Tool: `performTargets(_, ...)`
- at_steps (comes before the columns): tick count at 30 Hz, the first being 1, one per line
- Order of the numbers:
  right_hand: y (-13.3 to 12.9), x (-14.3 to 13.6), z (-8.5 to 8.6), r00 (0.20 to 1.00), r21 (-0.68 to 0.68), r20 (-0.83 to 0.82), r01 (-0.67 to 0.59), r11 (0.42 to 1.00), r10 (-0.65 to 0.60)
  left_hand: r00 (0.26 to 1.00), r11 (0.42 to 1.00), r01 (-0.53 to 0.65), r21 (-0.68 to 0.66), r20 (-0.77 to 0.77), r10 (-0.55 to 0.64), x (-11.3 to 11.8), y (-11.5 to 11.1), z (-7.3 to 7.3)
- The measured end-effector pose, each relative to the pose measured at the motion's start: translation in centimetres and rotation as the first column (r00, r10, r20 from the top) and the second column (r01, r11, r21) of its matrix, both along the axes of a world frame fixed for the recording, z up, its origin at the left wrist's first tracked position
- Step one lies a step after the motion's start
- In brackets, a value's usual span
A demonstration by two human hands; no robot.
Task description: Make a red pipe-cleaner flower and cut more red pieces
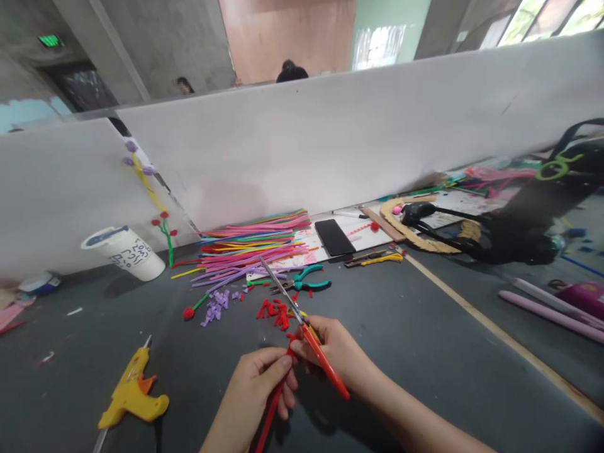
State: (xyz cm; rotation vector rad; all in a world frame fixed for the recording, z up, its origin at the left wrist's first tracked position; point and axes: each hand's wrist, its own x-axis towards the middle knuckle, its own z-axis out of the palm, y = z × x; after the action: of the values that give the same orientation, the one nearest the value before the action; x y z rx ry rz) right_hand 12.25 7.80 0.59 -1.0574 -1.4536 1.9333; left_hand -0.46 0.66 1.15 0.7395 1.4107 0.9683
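My left hand (259, 380) pinches a red pipe cleaner (270, 416), whose length trails down toward the bottom edge. In my right hand (337, 349) is a pair of scissors (325, 363) with orange-red handles, its blades pointing up and left away from me. The right fingertips meet the upper end of the pipe cleaner beside my left fingers; whether they also grip it I cannot tell. Just beyond the hands lies a pile of short red pieces (276, 313), with purple pieces (218, 306) to its left. Teal-handled pliers (306, 277) rest behind the scissor blades.
Pipe cleaners of several colours (250, 242) lie before a white partition (302, 145), near a phone (334, 236) and a utility knife (375, 258). At left are a yellow glue gun (134, 390) and a white cup (136, 255). A black stand (528, 207) occupies the right.
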Motion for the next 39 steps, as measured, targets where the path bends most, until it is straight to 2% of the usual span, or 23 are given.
performTargets(6,-0.2,-0.1,-0.3,1.0,0.01,0.007,-0.025,1.0,0.025,0.998,0.999,0.033,-0.027,-0.045,-0.034,-0.2,0.2,-0.2)
performTargets(12,-0.2,-0.3,-0.3,0.998,0.022,0.028,0.048,0.999,-0.049,0.997,0.997,0.074,-0.029,-0.015,-0.074,-0.4,-0.1,-1.2)
performTargets(18,0.1,-0.5,-2.0,0.993,0.214,0.069,0.078,0.974,-0.094,0.995,0.999,0.037,0.025,-0.098,-0.035,-0.3,0.3,-1.6)
performTargets(22,0.1,-0.9,-2.8,0.991,0.257,0.092,0.075,0.963,-0.101,0.992,1.0,-0.002,0.03,-0.124,0.006,0.1,0.6,-1.9)
performTargets(26,0.4,-1.1,-2.5,0.99,0.307,0.124,0.023,0.952,-0.064,0.985,0.999,0.018,0.044,-0.174,-0.011,-0.1,0.8,-2.3)
performTargets(29,1.0,-0.2,-1.5,0.983,0.38,0.18,-0.033,0.924,-0.039,0.994,0.998,-0.023,0.061,-0.11,0.03,-0.8,0.9,-2.1)
performTargets(30,1.2,0.4,-1.1,0.973,0.413,0.229,-0.061,0.909,-0.039,0.996,0.997,-0.045,0.066,-0.08,0.05,-1.1,0.9,-2.0)
performTargets(31,1.4,1.1,-0.6,0.934,0.466,0.355,-0.139,0.874,-0.04,0.996,0.995,-0.065,0.07,-0.055,0.068,-1.6,0.9,-1.8)
performTargets(33,1.4,2.7,0.3,0.806,0.487,0.588,-0.287,0.825,-0.066,0.995,0.992,-0.096,0.076,-0.033,0.099,-2.5,0.9,-1.5)
performTargets(34,1.3,3.5,0.7,0.756,0.452,0.653,-0.348,0.821,-0.039,0.993,0.991,-0.107,0.079,-0.038,0.11,-2.9,0.9,-1.3)
performTargets(36,0.7,4.9,1.4,0.698,0.324,0.709,-0.444,0.835,0.096,0.991,0.989,-0.114,0.095,-0.063,0.12,-3.5,1.0,-1.1)
performTargets(39,-0.5,6.0,2.0,0.624,0.257,0.768,-0.506,0.824,0.144,0.989,0.988,-0.105,0.114,-0.093,0.116,-3.8,1.2,-0.7)
